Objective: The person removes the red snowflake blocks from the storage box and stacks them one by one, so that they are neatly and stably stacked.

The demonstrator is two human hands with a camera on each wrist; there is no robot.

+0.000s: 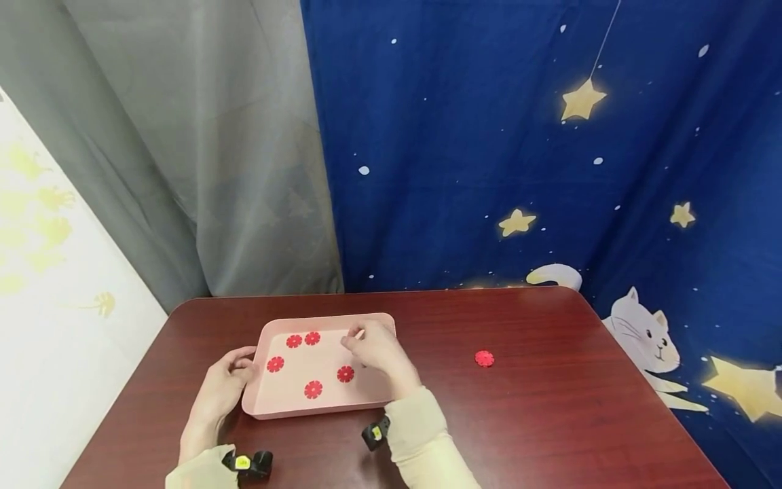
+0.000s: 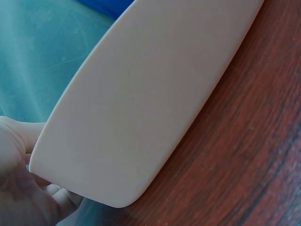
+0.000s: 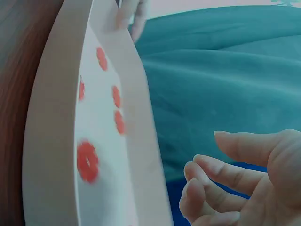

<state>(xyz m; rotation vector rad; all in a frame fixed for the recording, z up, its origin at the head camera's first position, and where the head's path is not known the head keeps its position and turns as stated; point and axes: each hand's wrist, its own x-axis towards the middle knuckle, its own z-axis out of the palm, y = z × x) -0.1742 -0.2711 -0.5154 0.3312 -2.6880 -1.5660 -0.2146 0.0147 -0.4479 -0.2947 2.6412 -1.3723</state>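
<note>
Red notched discs (image 1: 313,389), five of them, lie flat in a shallow pink tray (image 1: 287,412) on a dark red-brown table (image 1: 550,421). Taking the tray's middle as the clock's centre in the head view, one sits at nine o'clock, two just beside each other between ten and twelve, one near four and one about six. A lone disc (image 1: 485,358) (same colour, same notched edge) rests on the table at three o'clock, well apart from the tray. At nine o'clock the left hand (image 1: 220,387) clasps the tray's end wall, fingers curled about its rim. The right hand (image 1: 379,350) is over the tray towards two o'clock; its thumb and fingertips are curved yet apart, with nothing between them in the right wrist view. Beyond the table hang a grey curtain (image 1: 244,170) towards eleven o'clock and a blue curtain (image 1: 440,136) with yellow stars towards one.
</note>
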